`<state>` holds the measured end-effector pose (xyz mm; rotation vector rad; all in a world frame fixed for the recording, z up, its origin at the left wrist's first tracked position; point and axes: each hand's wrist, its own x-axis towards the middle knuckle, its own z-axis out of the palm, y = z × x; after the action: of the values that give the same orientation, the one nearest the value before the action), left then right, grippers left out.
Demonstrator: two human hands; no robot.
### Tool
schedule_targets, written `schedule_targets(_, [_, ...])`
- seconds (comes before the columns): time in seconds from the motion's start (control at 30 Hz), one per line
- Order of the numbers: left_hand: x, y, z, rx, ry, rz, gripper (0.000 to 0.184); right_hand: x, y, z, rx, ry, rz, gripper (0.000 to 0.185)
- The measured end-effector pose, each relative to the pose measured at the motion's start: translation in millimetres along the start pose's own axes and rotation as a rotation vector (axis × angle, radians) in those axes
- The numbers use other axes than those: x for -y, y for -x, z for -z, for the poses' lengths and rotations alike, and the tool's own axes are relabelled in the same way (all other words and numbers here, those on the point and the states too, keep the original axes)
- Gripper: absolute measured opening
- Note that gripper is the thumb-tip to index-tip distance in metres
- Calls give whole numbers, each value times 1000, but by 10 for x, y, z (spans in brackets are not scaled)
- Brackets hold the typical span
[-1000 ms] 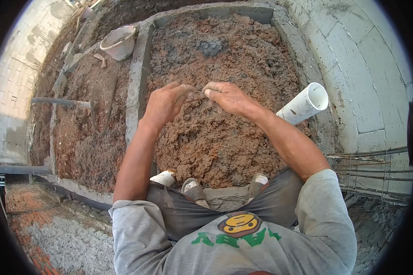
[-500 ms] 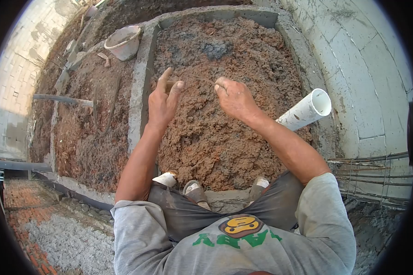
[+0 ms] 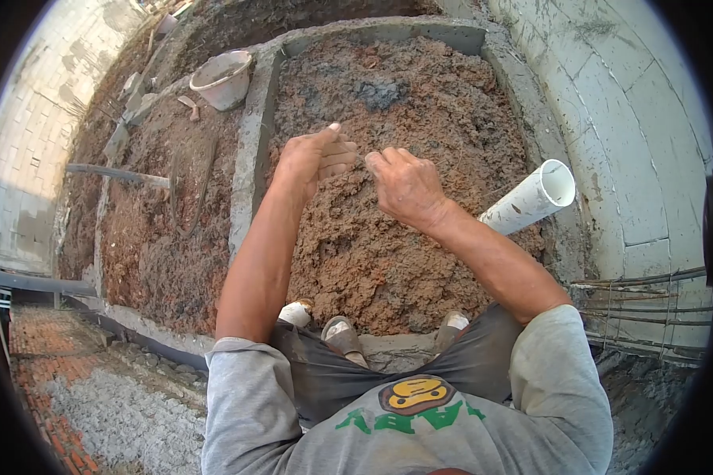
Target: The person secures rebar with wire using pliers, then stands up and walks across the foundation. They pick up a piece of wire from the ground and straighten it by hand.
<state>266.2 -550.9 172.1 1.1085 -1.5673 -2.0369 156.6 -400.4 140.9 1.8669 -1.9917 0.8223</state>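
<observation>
Both my hands are raised over the rough brown soil (image 3: pixel 356 253) between concrete edges. My left hand (image 3: pixel 315 158) has its fingers apart, with the thumb raised and the other fingers pointing right; nothing can be made out in it. Close beside it on the right, my right hand (image 3: pixel 406 184) is closed, thumb and forefinger pressed together in a pinch. What it holds, if anything, is too small to name. A small gap separates the two hands. The white pipe (image 3: pixel 523 202) sticks up at an angle to the right of my right forearm.
A dirty white bucket (image 3: pixel 223 85) sits beyond the left concrete edge (image 3: pixel 253 150). A grey pipe (image 3: pixel 119 173) lies across the left soil. Thin steel bars (image 3: pixel 650 309) stick out at the right, below the block wall (image 3: pixel 610 134). A short white pipe (image 3: pixel 295 313) is near my feet.
My left hand opened and drew away from my right hand, then came back toward it with its fingers turned right. A thin strand seen between the hands half a second ago can no longer be made out.
</observation>
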Motion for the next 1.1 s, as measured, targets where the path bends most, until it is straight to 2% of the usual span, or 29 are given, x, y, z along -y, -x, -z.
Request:
schedule_targets(0.07, [32, -141, -41, 22, 77, 2, 47, -45, 25, -8, 37, -64, -56, 6])
schedule_targets(0.13, [11, -163, -129, 42, 158, 6, 47, -54, -30, 45, 196, -233, -307, 6])
schedule_targets(0.2, [9, -167, -237, 48, 379, 50, 44, -94, 30, 74, 158, -207, -299, 8])
schedule_targets(0.27, [12, -171, -277, 49, 451, 101, 45, -158, 88, 84, 123, -174, -290, 10])
schedule_targets(0.33, [103, -190, -302, 43, 528, 168, 46, -193, 176, 71, 22, -77, -170, 13])
schedule_targets(0.4, [209, -227, -305, 7, 572, 108, 49, -167, 229, 88, 89, -127, -233, 13])
schedule_targets(0.47, [247, -238, -342, -26, 608, 103, 45, -169, 217, 82, 145, -171, -285, 14])
schedule_targets(0.53, [302, -265, -358, -63, 747, 32, 33, -169, 201, 73, 240, -510, -512, 17])
schedule_targets(0.57, [328, -275, -345, -60, 747, 38, 33, -203, 197, 105, 241, -508, -517, 17])
schedule_targets(0.63, [353, -281, -299, -35, 806, -104, 23, -209, 84, 315, 577, -1245, -880, 21])
schedule_targets(0.67, [366, -284, -284, -34, 809, -100, 23, -222, 91, 320, 578, -1242, -884, 21])
schedule_targets(0.73, [378, -268, -244, 248, 887, -289, 20, -254, 112, 329, 565, -1510, -889, 23])
schedule_targets(0.8, [390, -254, -214, 261, 866, -319, 21, -314, 71, 369, 619, -1477, -833, 23])
schedule_targets(0.87, [411, -250, -210, 101, 743, -239, 20, -295, 18, 404, 634, -824, -665, 21])
schedule_targets(0.9, [431, -262, -200, 99, 744, -238, 20, -341, 70, 326, 636, -825, -665, 21])
schedule_targets(0.97, [479, -297, -177, -30, 744, -231, 20, -476, 231, 122, 164, -268, -133, 21])
schedule_targets(1.1, [470, -246, -155, -115, 740, -261, 20, -404, 212, 214, 157, -389, -215, 21])
